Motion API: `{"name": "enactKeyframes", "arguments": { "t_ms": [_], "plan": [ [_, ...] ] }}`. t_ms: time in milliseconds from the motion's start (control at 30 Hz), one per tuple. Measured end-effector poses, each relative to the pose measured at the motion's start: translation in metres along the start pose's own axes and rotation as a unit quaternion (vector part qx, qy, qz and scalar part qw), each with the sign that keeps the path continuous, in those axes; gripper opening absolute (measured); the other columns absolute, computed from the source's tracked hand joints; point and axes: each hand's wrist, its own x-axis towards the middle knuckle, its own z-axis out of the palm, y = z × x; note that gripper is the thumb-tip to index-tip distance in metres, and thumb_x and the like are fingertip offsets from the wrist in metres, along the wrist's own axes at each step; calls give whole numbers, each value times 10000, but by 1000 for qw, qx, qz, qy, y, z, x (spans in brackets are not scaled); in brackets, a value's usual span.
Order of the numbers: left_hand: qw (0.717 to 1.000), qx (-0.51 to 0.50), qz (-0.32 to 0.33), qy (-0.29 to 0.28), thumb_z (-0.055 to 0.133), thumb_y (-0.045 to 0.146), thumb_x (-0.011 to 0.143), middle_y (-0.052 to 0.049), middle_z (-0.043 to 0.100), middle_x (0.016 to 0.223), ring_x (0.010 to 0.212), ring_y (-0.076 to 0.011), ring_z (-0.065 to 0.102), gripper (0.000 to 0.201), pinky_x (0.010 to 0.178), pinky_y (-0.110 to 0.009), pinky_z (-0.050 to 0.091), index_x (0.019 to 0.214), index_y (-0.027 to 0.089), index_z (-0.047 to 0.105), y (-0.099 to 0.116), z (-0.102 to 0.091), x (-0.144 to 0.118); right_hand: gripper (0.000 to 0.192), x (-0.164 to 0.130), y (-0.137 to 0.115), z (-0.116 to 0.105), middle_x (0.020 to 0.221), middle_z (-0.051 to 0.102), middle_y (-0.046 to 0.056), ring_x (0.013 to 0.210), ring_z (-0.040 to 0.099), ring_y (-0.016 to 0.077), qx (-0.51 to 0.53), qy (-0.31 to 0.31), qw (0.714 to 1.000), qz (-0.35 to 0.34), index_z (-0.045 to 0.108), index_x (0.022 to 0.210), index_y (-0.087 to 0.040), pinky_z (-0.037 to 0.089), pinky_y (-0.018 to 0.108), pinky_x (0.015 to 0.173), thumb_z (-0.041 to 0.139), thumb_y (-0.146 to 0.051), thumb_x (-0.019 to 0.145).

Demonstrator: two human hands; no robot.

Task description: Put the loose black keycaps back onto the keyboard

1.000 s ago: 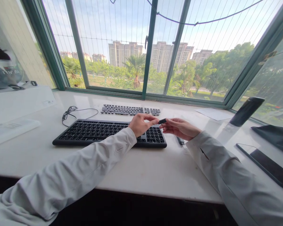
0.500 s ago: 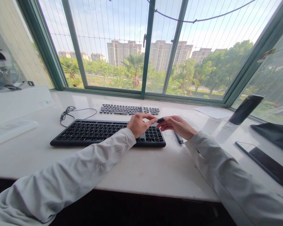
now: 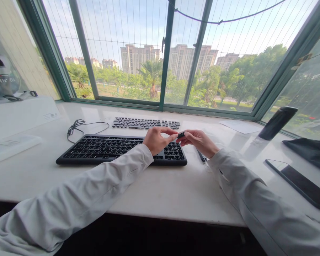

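Above the right part of a black keyboard base point(image 3: 96, 149), whose key positions show without caps, my two hands meet. My right hand point(image 3: 200, 141) is closed, pinching a small black piece point(image 3: 181, 135) between thumb and fingers. Thumb and index fingertip of my left hand point(image 3: 159, 139) close together at the left end of that same piece. What kind of part it is, I cannot make out. Behind the keyboard lie rows of loose dark keycaps point(image 3: 138, 123), laid out in keyboard order.
A coiled black cable point(image 3: 75, 129) lies left of the loose keycaps. To the right are a smartphone point(image 3: 301, 183), a dark upright object point(image 3: 278, 122), a sheet of paper point(image 3: 240, 126) and a black pouch point(image 3: 309, 153). A white box point(image 3: 24, 113) stands at left.
Both hands stay nearly in place over the keyboard, still on the small black piece. The right hand's fingers and wrist have shifted very slightly left; the view has moved a little.
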Motion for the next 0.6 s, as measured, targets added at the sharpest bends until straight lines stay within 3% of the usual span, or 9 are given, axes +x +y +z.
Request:
{"name": "enactKeyframes", "arguments": {
  "t_ms": [333,600],
  "plan": [
    [994,104,36,2,591,371,766,1,717,774,708,-134,633,208,689,-243,478,845,234,726,0,0,-5,407,-1,4,6,785,685,75,702,633,153,-8,-7,1000,9,556,862,-158,510,323,703,587,-544,739],
    [993,104,43,20,568,367,790,10,715,784,599,-99,567,214,620,-228,448,824,224,725,9,-2,-5,396,-2,1,-3,857,682,89,784,626,167,-33,-6,999,-1,614,932,-141,486,337,761,600,-493,750]
  ]
}}
